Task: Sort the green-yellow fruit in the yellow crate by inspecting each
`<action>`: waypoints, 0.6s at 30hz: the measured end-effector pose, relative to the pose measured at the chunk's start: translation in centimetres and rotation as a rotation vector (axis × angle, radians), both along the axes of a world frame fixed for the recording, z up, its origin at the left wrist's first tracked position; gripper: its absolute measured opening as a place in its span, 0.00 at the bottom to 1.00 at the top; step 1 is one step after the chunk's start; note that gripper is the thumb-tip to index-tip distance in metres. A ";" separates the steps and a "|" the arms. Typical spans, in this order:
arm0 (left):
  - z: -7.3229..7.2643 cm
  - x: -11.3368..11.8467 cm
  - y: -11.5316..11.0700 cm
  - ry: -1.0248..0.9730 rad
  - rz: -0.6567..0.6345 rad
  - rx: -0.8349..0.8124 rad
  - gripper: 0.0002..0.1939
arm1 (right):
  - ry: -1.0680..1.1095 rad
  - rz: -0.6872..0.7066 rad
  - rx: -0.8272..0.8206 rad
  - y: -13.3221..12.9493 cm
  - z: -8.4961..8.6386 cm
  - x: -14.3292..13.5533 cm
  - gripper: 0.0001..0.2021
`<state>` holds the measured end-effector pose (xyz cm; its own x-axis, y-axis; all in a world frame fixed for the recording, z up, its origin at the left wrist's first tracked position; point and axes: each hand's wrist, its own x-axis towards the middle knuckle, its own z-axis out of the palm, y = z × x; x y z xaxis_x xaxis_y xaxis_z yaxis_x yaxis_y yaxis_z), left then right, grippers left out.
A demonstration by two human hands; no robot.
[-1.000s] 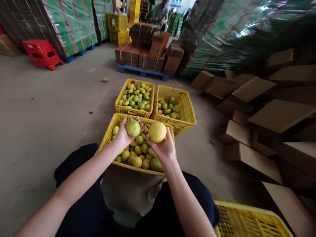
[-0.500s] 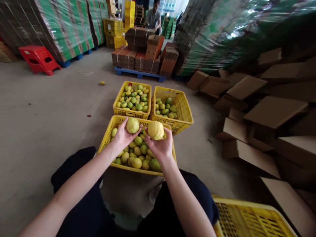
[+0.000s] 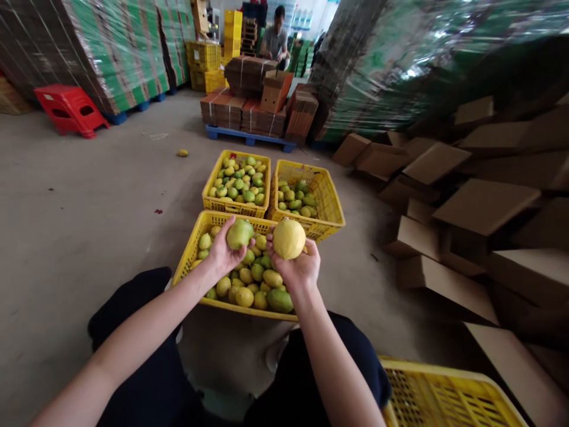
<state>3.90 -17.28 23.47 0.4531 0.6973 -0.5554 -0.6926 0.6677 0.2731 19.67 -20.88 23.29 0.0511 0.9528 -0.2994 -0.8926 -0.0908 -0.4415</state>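
Observation:
My left hand (image 3: 225,252) is closed around a greenish lemon (image 3: 240,234), thumb on its left side. In my right hand (image 3: 300,265) rests a larger pale yellow lemon (image 3: 288,239), held from below with the fingers curled behind it. Both hands are raised over the near yellow crate (image 3: 186,246), which holds many yellow and green lemons (image 3: 244,296). Beyond it stand two more yellow crates: the left one (image 3: 235,206) is full of lemons, while the right one (image 3: 329,198) has fewer, gathered toward its left side.
Another yellow crate (image 3: 448,391) stands by my right knee. Cardboard boxes (image 3: 484,204) lie heaped at right. Flattened cartons (image 3: 264,118) are stacked on a blue pallet (image 3: 249,137) ahead. A red stool (image 3: 71,111) and a stray lemon (image 3: 182,153) are at left. A person (image 3: 275,41) is in the background.
Both lemons have turned in my hands; the left one shows a greener side. My right hand has shifted slightly right. The person at the back is more upright.

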 end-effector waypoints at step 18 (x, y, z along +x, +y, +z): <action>-2.7 -0.1 0.1 0.386 -0.280 0.337 0.09 | 0.001 -0.046 -0.088 0.5 -1.1 1.4 0.16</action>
